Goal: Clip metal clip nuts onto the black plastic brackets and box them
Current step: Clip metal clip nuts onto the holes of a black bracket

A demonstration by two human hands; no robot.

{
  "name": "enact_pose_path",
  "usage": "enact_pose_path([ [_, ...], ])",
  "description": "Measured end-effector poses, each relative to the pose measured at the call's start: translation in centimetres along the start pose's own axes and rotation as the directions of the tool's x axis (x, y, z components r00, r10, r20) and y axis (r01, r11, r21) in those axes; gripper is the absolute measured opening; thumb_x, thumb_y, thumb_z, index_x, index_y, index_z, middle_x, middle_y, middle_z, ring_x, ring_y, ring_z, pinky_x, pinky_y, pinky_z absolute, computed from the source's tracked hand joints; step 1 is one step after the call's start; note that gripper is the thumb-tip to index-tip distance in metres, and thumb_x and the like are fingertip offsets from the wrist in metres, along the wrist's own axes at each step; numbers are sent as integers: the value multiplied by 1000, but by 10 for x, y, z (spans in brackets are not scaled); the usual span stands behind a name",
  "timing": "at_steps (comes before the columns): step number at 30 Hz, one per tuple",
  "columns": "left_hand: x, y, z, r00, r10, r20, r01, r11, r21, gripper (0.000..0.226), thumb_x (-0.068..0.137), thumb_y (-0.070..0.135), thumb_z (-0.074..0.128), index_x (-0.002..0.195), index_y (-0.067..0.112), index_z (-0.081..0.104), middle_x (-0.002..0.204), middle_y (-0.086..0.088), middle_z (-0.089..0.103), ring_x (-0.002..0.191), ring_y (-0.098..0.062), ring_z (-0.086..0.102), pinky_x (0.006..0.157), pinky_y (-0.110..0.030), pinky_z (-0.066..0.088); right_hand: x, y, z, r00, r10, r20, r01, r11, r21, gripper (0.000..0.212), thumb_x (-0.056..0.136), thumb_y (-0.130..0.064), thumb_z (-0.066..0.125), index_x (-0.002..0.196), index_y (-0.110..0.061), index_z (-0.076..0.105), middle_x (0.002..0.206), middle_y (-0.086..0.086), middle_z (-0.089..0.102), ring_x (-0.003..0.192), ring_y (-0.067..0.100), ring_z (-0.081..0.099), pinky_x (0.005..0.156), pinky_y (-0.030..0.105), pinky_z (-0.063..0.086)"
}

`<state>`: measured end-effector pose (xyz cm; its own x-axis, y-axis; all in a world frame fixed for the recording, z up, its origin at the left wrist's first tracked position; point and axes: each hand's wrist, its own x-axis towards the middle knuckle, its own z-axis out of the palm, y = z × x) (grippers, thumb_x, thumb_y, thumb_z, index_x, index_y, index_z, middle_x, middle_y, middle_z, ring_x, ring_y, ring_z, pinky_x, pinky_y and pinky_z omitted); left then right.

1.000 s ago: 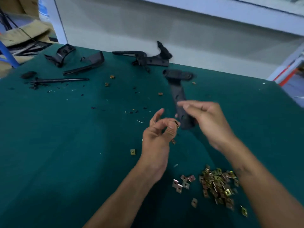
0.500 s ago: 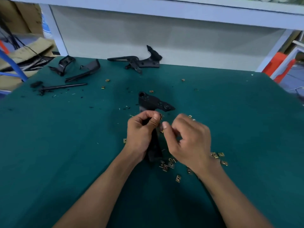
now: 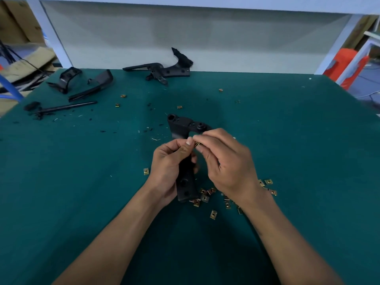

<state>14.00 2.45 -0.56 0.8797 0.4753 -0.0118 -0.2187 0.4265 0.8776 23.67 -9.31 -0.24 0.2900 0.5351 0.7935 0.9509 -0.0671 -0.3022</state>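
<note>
A black T-shaped plastic bracket stands nearly upright over the green table, its crossbar on the far side. My left hand grips its stem. My right hand pinches a small brass-coloured clip nut against the stem's right edge, just below the crossbar. Most of the nut is hidden by my fingertips. A scatter of loose clip nuts lies on the table under and behind my right wrist.
More black brackets lie at the table's far edge, with curved black parts and a thin black rod at the far left. Single nuts and black shavings dot the green mat. An orange object stands off the right corner.
My left hand took over the bracket's stem from my right hand, and my right hand now pinches the nut. The bracket came lower and nearer, and the view shifted forward.
</note>
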Motion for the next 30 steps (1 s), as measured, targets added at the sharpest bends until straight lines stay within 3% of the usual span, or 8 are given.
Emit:
enact_pose_path([
  [3, 0, 0, -1, 1000, -1, 9, 1, 1000, -14, 21, 89, 25, 66, 83, 5, 69, 67, -9, 56, 61, -19, 49, 54, -27, 49, 0, -2, -2, 999, 38, 34, -40, 998, 48, 18, 97, -6, 68, 115, -5, 71, 110, 1, 65, 93, 14, 64, 74, 31, 55],
  [10, 0, -1, -2, 1000, 11, 5, -11, 1000, 17, 20, 87, 25, 69, 79, 7, 72, 68, -11, 55, 63, -22, 51, 57, -29, 50, 0, -4, -3, 987, 122, 102, -133, 984, 115, 20, 99, -11, 65, 118, -9, 70, 108, -4, 62, 91, 4, 61, 73, 22, 52],
  [14, 2, -5, -4, 995, 93, 24, -94, 994, 63, 14, 87, 17, 69, 83, 6, 77, 82, -18, 68, 76, -28, 63, 71, -34, 56, 0, -6, -6, 955, 242, 170, -287, 897, 336, 8, 96, -9, 64, 102, -13, 68, 97, -4, 62, 86, 18, 62, 70, 29, 51],
  [16, 1, -6, -5, 993, 109, 46, -113, 989, 95, 16, 90, 16, 67, 86, 3, 76, 87, -22, 66, 81, -33, 60, 74, -37, 53, 1, -6, -7, 929, 308, 204, -364, 854, 371, 7, 97, -7, 65, 99, -13, 68, 92, -5, 66, 82, 18, 64, 69, 31, 52],
  [20, 2, -6, -5, 994, 93, 56, -97, 994, 59, 17, 89, 19, 68, 85, 4, 76, 82, -16, 67, 76, -26, 63, 73, -33, 56, 1, -6, -5, 877, 395, 272, -479, 760, 439, 8, 97, -7, 69, 98, -13, 64, 83, -9, 67, 70, 14, 65, 66, 24, 52],
  [25, 3, -7, -5, 996, 86, 36, -86, 996, 23, 18, 87, 20, 70, 87, 3, 74, 88, -13, 69, 83, -25, 66, 80, -34, 57, -1, -6, -4, 903, 362, 232, -427, 813, 396, 15, 94, -5, 71, 106, -13, 67, 90, -17, 66, 81, 9, 66, 74, 16, 50],
  [30, 1, -8, -6, 992, 102, 77, -105, 994, 32, 22, 92, 25, 68, 93, 4, 75, 91, -16, 71, 86, -26, 67, 80, -33, 57, 0, -6, -4, 930, 305, 206, -365, 832, 417, 19, 93, -3, 69, 111, -8, 74, 96, -3, 72, 88, 15, 68, 78, 21, 52],
])
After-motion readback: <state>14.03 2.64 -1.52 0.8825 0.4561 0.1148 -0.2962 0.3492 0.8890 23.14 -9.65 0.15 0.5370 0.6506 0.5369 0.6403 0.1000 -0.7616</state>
